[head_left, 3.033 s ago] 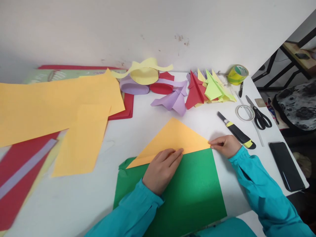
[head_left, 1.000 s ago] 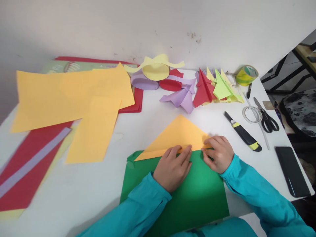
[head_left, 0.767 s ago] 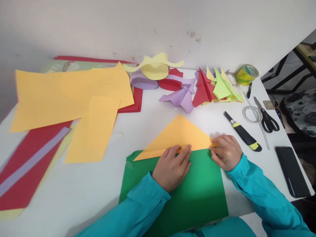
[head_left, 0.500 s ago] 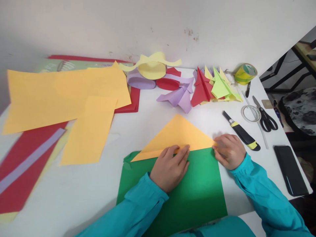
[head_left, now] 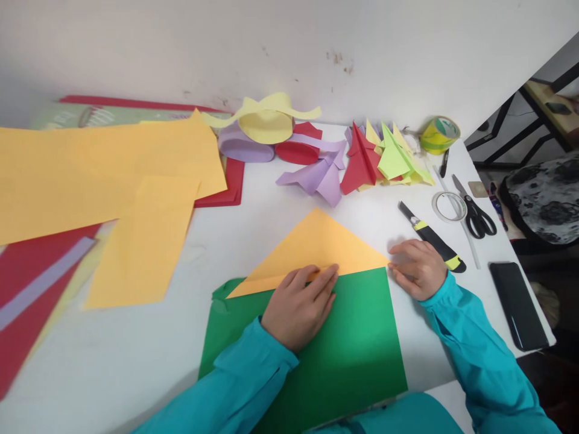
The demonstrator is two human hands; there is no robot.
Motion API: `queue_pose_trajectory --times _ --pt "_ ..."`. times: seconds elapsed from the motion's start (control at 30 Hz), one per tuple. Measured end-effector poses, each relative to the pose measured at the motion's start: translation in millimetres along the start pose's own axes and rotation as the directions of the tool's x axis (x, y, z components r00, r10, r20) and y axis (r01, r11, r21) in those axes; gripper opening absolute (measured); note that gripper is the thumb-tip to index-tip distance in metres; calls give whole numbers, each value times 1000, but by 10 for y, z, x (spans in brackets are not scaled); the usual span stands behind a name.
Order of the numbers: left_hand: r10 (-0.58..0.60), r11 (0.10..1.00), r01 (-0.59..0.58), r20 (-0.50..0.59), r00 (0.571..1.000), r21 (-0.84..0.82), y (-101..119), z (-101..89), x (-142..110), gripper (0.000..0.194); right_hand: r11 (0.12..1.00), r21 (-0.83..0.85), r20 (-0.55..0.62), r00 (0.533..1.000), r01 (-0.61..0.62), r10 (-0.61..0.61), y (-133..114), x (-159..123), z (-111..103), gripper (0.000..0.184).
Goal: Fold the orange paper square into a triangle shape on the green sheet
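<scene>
An orange paper folded into a triangle (head_left: pixel 316 244) lies on the white table, its long lower edge over a green sheet (head_left: pixel 335 343). My left hand (head_left: pixel 298 304) lies flat on that lower edge near its middle, fingers stretched out and pressing. My right hand (head_left: pixel 418 265) sits at the triangle's right corner, fingers curled with the tips pressed down on the corner. Both arms wear teal sleeves.
Large orange sheets (head_left: pixel 104 175) and red paper (head_left: pixel 27 289) cover the left side. Folded paper shapes (head_left: pixel 362 163) line the wall. A utility knife (head_left: pixel 432 244), tape rolls (head_left: pixel 447 205), scissors (head_left: pixel 474 211) and a black phone (head_left: pixel 518 304) lie at the right, near the table edge.
My right hand slid right along the fold from near the left hand to the triangle's right corner. The left hand stayed pressed on the edge. The view shifted slightly.
</scene>
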State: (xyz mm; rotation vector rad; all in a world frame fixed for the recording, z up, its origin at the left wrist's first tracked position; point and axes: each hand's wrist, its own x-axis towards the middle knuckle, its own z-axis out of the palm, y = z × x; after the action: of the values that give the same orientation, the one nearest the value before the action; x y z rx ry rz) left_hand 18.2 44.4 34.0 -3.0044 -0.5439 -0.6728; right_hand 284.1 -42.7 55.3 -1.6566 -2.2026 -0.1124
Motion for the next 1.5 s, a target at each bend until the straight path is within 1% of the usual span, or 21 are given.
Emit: queue_pose_trajectory --times 0.13,0.33,0.4,0.5,0.57,0.63,0.7,0.77,0.83,0.9,0.97,1.03,1.1,1.17,1.23,1.3,1.37,1.43,1.5 --pt "-3 1000 3 -5 1000 4 -8 6 -3 24 998 59 5 999 38 -38 72 -30 12 24" --pt "-4 1000 5 -9 1000 13 -7 24 -13 24 989 143 27 998 45 -49 161 -69 15 23" --pt "-4 1000 4 -15 1000 14 -7 32 -23 24 983 180 7 999 46 -48 181 -67 15 20" --pt "4 1000 -3 -29 1000 17 -14 46 -26 24 973 226 -64 997 54 -40 163 -38 44 14" --pt "12 1000 -11 -26 1000 20 -26 56 -13 24 969 237 -118 992 76 -49 107 6 92 16" --pt "11 1000 -11 -11 1000 22 -41 68 11 26 965 235 -143 986 114 -82 28 76 158 21" --pt "7 1000 -7 9 1000 17 -56 79 35 27 966 209 -123 984 149 -125 -48 169 232 23" --pt "1 1000 -2 25 1000 8 -64 89 50 29 961 197 -88 980 194 -180 -91 274 301 22" --pt "-6 1000 6 28 1000 6 -59 95 57 29 950 212 -73 973 229 -218 -92 372 353 18" --pt "-15 1000 15 32 999 11 -36 97 66 29 934 265 -75 971 239 -227 -60 441 387 15" --pt "-24 999 23 58 998 24 5 97 88 29 906 353 -93 972 234 -215 -13 471 404 15" --pt "-34 999 30 102 994 39 60 98 134 29 864 453 -115 976 219 -187 30 465 414 20" --pt "-49 998 42 136 990 55 121 101 201 31 828 529 -125 983 183 -138 63 438 422 26" --pt "-67 996 58 152 986 67 179 104 275 35 813 565 -120 989 137 -84 81 410 432 30" --pt "-87 994 73 179 980 83 226 107 337 41 819 564 -108 993 109 -57 89 392 445 29" --pt "-111 990 91 206 972 104 261 108 373 45 833 544 -89 994 101 -63 90 383 460 27" --pt "-137 986 113 211 968 119 286 108 383 46 852 515 -68 995 93 -68 85 375 474 26" --pt "-163 983 142 194 967 116 305 106 378 45 890 451 -45 998 65 -50 75 363 481 26" --pt "-183 981 167 183 966 101 320 104 371 45 939 343 -10 1000 20 -18 59 350 480 28"
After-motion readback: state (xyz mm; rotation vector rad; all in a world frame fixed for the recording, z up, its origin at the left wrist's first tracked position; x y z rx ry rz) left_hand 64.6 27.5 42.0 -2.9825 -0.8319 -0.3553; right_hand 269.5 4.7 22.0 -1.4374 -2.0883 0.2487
